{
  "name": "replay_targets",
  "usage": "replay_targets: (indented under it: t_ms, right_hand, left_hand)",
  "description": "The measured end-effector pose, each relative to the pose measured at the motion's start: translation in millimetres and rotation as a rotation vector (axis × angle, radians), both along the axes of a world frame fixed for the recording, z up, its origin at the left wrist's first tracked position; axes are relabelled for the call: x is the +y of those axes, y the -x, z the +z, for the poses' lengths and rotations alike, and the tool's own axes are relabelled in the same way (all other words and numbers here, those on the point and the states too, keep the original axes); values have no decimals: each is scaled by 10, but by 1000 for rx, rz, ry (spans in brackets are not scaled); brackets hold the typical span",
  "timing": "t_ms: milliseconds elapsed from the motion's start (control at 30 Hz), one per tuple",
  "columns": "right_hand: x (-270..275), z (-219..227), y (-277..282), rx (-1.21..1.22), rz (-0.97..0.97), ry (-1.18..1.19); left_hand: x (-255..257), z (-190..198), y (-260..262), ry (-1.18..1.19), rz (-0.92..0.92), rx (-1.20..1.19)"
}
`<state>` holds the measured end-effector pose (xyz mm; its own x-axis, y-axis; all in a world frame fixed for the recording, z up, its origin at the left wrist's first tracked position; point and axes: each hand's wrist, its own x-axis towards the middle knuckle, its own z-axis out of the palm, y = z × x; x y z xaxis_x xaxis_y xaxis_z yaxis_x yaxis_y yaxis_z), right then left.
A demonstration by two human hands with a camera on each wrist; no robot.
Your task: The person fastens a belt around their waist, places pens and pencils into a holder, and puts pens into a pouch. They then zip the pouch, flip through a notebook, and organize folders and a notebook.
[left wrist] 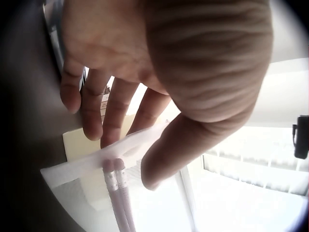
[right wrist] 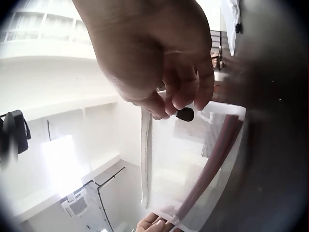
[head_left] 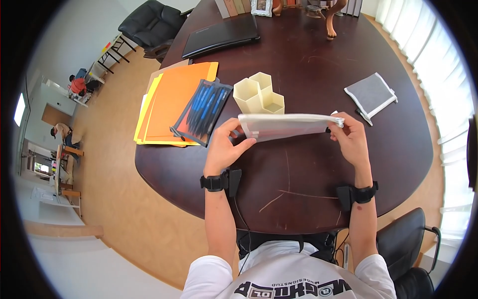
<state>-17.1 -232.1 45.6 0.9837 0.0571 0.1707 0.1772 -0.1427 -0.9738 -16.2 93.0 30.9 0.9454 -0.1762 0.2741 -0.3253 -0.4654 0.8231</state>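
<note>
A translucent white zip pouch (head_left: 291, 127) is held up over the dark table between both hands. At its left end my left hand (head_left: 223, 145) holds the pouch between the thumb (left wrist: 161, 162) and the fingers behind it. Pink pencils (left wrist: 120, 195) with eraser ends show through the plastic in the left wrist view. My right hand (head_left: 351, 138) pinches the other end, fingertips together at the corner with the zip. Just under those fingertips the black zipper pull (right wrist: 185, 114) sticks out. A cream hexagonal pen holder (head_left: 249, 97) stands right behind the pouch.
Left of the hands, a dark mesh pouch of blue pens (head_left: 203, 108) lies on orange and yellow folders (head_left: 167, 99). A second pouch, grey with white edges (head_left: 371, 94), lies to the right. Behind are a black laptop (head_left: 221, 37) and a picture frame (head_left: 261, 7).
</note>
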Motion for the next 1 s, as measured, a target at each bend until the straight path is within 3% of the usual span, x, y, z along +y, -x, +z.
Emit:
replay_targets:
  t_ms: [233,333,733,833,1000]
  right_hand:
    - [17,-12,-3,19,0,57]
    - [15,16,4,11,25,-91]
    - [-5,-1,-1,18,0,125]
    - [19,75,35,94,-24,95]
    - [-8,35,21,1,-32,-43]
  left_hand:
    - [-17,3,11,-8,23,12]
    - [-17,13,10,-4,14,5]
    - [-18,31,16,-37,2,64]
    - [-36,32,12,-17,8,37]
    - [-23,14,-15,33,34,-99]
